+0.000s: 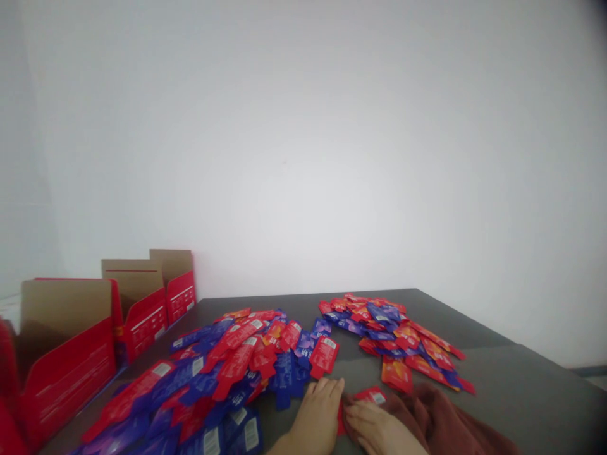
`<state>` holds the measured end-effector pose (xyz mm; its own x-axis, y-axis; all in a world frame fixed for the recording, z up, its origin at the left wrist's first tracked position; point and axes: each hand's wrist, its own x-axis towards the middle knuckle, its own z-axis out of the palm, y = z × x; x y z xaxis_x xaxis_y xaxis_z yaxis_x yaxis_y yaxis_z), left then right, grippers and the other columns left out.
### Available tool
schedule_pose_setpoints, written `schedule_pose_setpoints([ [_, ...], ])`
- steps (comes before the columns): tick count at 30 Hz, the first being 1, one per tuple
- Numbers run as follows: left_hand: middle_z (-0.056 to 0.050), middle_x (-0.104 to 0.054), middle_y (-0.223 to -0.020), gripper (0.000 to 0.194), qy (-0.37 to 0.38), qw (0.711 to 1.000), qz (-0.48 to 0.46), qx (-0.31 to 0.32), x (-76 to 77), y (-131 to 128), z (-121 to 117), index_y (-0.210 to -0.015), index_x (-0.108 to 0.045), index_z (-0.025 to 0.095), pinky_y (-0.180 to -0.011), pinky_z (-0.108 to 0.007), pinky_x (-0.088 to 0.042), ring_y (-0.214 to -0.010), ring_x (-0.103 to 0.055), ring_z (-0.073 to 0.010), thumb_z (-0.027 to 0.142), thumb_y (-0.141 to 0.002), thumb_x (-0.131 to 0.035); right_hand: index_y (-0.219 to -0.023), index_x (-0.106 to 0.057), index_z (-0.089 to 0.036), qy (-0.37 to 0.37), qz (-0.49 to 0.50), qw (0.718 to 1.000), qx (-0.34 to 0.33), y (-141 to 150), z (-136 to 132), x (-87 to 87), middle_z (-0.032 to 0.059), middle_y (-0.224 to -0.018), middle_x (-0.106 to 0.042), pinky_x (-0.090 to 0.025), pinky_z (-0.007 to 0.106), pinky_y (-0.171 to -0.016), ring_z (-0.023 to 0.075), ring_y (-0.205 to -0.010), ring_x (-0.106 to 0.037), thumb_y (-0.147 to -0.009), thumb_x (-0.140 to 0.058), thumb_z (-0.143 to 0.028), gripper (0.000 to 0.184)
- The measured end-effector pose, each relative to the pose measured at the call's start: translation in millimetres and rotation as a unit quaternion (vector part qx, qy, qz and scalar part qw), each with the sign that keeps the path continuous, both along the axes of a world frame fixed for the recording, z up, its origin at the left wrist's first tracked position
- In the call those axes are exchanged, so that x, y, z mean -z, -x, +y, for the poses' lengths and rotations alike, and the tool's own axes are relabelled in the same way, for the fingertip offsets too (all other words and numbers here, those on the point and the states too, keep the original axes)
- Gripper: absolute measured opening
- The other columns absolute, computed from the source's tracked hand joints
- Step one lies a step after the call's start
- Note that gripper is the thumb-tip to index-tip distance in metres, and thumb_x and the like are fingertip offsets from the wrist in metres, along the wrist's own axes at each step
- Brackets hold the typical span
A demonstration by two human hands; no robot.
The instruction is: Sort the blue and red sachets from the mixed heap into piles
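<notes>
My left hand [317, 414] is low in the middle of the view, its fingers bent down onto the edge of a red sachet [340, 420] on the table. Most of that sachet is hidden by my hands. Close beside it, my right hand [374, 424] presses a brown cloth [443, 417] down against the same sachet, fingers closed on the fabric. The cloth spreads in folds to the right. Just beyond my right fingers, another red sachet [372, 396] shows partly. A red sachet with a white label [324, 356] lies ahead of my left hand.
A large heap of red and blue sachets [237, 355] covers the table's left side. A smaller mixed pile [396, 336] lies at the back right. Several open red cardboard boxes [71, 373] line the left edge. The dark table [502, 373] meets a pale wall [303, 158].
</notes>
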<state>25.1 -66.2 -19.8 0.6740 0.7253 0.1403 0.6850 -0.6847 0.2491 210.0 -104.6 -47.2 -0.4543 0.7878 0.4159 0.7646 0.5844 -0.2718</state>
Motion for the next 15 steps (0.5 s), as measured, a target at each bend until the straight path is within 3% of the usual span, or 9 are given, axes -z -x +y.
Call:
schedule_pose_setpoints([
  [4, -0.008, -0.049, -0.141, 0.064, -0.008, 1.000, -0.011, 0.002, 4.7, 0.9, 3.7, -0.143, -0.041, 0.015, -0.107, -0.039, -0.029, -0.128, -0.040, -0.0242, 0.007, -0.080, -0.035, -0.113, -0.070, -0.025, 0.014, -0.013, 1.000, 0.010, -36.3, -4.9, 5.2, 0.0046, -0.116, -0.070, -0.050, 0.030, -0.096, 0.0193, -0.107, -0.064, -0.091, -0.046, -0.027, 0.032],
  [8, -0.005, -0.051, -0.139, 0.059, -0.008, 1.000, -0.015, 0.020, 2.8, 4.6, 3.8, -0.138, -0.047, 0.020, -0.106, -0.038, -0.031, -0.126, -0.042, -0.0229, 0.008, -0.080, -0.038, -0.117, -0.068, -0.017, 0.020, -0.002, 0.993, 0.120, -67.0, -10.1, 8.9, 0.0087, -0.122, -0.067, -0.049, 0.029, -0.097, 0.0206, -0.112, -0.062, -0.090, -0.038, -0.021, 0.040],
  [12, -0.005, -0.056, -0.132, 0.050, -0.009, 0.998, -0.043, 0.033, 2.5, -1.8, 3.4, -0.131, -0.053, 0.021, -0.106, -0.035, -0.032, -0.120, -0.047, -0.0214, 0.012, -0.082, -0.042, -0.110, -0.071, -0.021, -0.005, 0.034, 0.990, 0.135, -68.2, -14.5, 0.4, 0.0064, -0.114, -0.071, -0.049, 0.028, -0.096, 0.0205, -0.106, -0.066, -0.091, -0.042, -0.024, 0.034],
  [15, -0.007, -0.053, -0.136, 0.043, -0.021, 0.996, -0.048, 0.074, 6.5, -23.3, 3.8, -0.130, -0.053, 0.022, -0.106, -0.037, -0.033, -0.122, -0.046, -0.0244, 0.028, -0.087, -0.050, -0.106, -0.072, -0.022, -0.028, 0.049, 0.990, 0.130, -66.4, -15.1, -4.0, 0.0065, -0.110, -0.073, -0.052, 0.028, -0.092, 0.0207, -0.101, -0.068, -0.091, -0.044, -0.027, 0.032],
])
